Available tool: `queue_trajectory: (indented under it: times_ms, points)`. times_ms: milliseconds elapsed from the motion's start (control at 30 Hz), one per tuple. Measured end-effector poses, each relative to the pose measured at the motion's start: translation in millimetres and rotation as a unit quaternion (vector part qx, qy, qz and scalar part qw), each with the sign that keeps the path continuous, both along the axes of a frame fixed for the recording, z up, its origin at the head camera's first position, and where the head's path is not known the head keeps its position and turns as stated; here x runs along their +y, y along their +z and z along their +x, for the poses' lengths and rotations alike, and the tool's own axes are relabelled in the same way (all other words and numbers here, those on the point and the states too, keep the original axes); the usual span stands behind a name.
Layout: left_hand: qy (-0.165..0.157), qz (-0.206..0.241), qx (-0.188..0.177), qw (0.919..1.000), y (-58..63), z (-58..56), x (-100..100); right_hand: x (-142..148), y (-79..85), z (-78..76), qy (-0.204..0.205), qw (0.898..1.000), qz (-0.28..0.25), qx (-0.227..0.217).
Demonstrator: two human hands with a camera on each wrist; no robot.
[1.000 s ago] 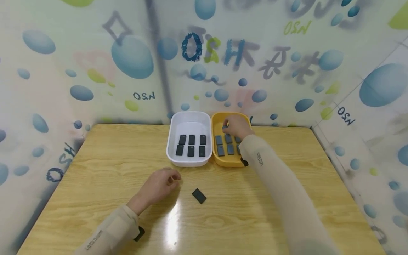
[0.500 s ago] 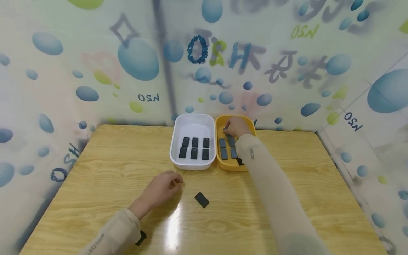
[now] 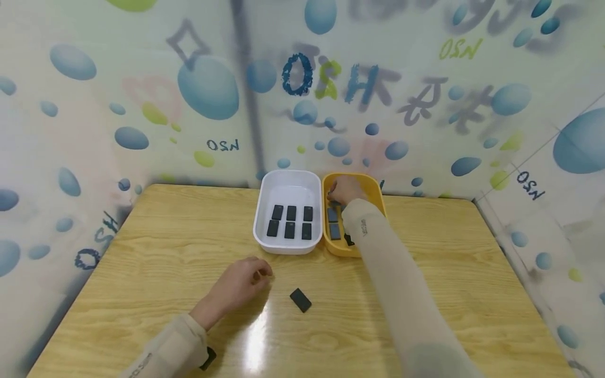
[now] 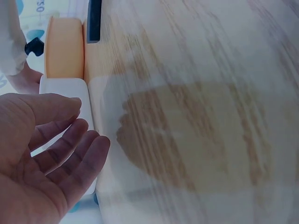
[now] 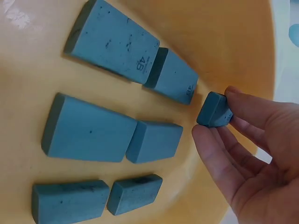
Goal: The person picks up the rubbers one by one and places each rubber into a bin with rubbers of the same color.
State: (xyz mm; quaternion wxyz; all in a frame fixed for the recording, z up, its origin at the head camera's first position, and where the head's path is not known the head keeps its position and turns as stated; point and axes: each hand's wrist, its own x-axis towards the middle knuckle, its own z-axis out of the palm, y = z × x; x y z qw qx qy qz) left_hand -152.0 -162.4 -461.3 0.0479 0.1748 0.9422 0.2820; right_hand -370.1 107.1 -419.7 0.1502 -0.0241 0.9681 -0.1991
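Note:
In the right wrist view, my right hand (image 5: 261,144) pinches a blue-grey eraser (image 5: 215,109) between thumb and fingertips at one end of the yellow bin (image 3: 341,251). Beside it on the bin floor lie several similar erasers (image 5: 88,128) in two rows, some printed "4B". In the head view my right hand and sleeve cover part of them. My left hand (image 3: 243,281) is over the table in front of the white bin (image 3: 288,250), its fingers loosely bent and holding nothing. To its right a single black block (image 3: 300,300) lies slantwise on the wood.
Several black blocks (image 3: 290,230) lie in two rows in the white bin, which stands against the yellow one. Behind the wooden table (image 3: 189,226) rises a patterned wall (image 3: 156,94). Each wrist carries a black device (image 3: 208,359).
The right hand has moved left within the yellow bin, still pinching the eraser, and its forearm has swung left over the near erasers. The left hand stays about where it was. The head view shifted slightly.

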Motion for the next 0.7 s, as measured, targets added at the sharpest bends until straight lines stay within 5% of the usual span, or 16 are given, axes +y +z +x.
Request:
queue_trajectory:
  times_ms: [700]
  points:
    - [-0.002, 0.006, 0.01, 0.9999, -3.2, 2.0, -3, -10, -13.4, -9.9, -0.042, 0.998, -0.033, -0.022]
